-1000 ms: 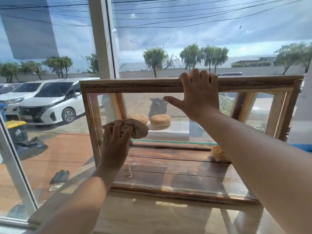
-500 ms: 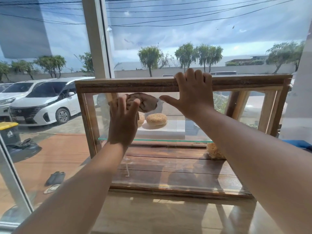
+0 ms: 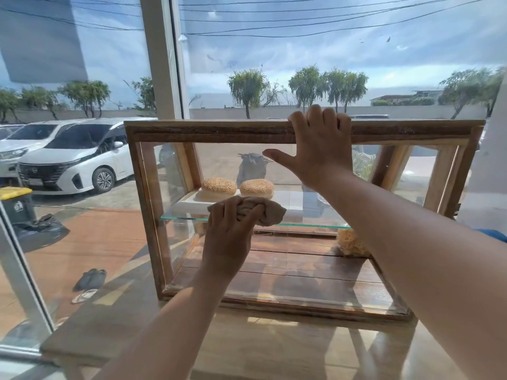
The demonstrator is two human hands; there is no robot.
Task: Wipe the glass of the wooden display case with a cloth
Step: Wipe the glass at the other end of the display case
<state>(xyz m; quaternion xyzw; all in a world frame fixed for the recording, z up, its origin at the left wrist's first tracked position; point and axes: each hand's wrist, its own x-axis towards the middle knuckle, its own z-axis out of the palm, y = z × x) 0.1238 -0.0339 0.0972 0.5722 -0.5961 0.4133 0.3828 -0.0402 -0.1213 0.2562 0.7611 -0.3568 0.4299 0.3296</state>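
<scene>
A wooden display case (image 3: 208, 130) with glass sides stands on a wooden counter in front of me. My left hand (image 3: 229, 235) grips a bunched beige cloth (image 3: 267, 212) and presses it against the front glass (image 3: 301, 267) at mid-height, left of centre. My right hand (image 3: 319, 145) holds the top wooden rail, fingers curled over its edge and thumb spread against the glass.
Inside the case, two sesame buns (image 3: 238, 187) sit on a white tray on a glass shelf (image 3: 310, 222), and a pale pastry (image 3: 351, 242) lies on the wooden floor. The counter (image 3: 247, 349) abuts a big window (image 3: 82, 229) with a white frame post (image 3: 162, 56).
My left hand has swept the cloth down from near the top of the front glass to shelf height and slightly right. My right hand stays on the top rail.
</scene>
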